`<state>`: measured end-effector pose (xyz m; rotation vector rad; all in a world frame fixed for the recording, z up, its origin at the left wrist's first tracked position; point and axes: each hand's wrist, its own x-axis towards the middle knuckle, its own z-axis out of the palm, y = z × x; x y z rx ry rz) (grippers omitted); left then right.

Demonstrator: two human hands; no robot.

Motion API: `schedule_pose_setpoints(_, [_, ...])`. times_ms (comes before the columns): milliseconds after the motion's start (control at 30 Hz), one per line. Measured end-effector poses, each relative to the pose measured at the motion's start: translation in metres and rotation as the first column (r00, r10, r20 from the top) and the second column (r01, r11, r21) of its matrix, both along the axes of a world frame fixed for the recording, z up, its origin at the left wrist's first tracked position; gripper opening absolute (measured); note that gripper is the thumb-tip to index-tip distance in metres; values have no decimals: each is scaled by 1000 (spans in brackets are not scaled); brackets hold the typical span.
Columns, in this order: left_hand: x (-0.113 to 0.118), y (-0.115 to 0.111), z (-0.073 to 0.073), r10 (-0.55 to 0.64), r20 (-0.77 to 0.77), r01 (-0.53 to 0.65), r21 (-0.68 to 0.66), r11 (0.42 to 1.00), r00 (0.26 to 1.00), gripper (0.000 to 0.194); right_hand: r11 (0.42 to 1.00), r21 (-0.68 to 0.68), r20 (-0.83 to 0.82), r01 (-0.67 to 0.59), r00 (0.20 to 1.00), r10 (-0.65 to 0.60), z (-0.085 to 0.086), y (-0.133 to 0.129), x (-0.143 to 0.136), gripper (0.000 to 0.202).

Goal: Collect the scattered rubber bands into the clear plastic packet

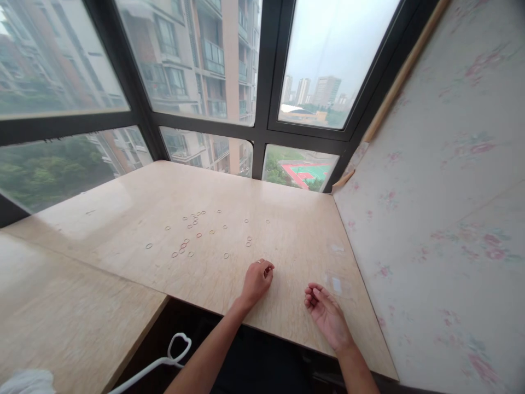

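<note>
My left hand [256,282] rests low over the pale marbled surface, palm down, with its fingers curled and their tips together. A thin light band shows on one of its fingers. To its right, my right hand [326,313] is turned palm inward, its fingers bent in and the thumb against them. Whatever either hand may hold is too small to make out. Several small thin rings [212,232] lie scattered beyond and left of my left hand, most of them pale. A reddish ring [199,235] lies among them. The pair of rings [249,241] lies closest beyond my left hand.
A clear plastic packet [338,285] lies right of my right hand, with another clear piece [337,249] beyond it. Windows with dark frames [260,98] border the far side; a flowered wall [443,219] stands at right. A white curved tube [164,361] rises at lower left.
</note>
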<state>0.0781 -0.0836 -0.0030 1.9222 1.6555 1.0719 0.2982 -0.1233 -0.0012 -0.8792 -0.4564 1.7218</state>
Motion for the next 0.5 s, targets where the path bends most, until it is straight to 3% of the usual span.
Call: schedule_pose_setpoints(500, [-4, 3, -5, -18, 47, 18, -7, 1000, 999, 14, 1000, 19, -32, 17, 999, -16, 2, 2, -1, 20])
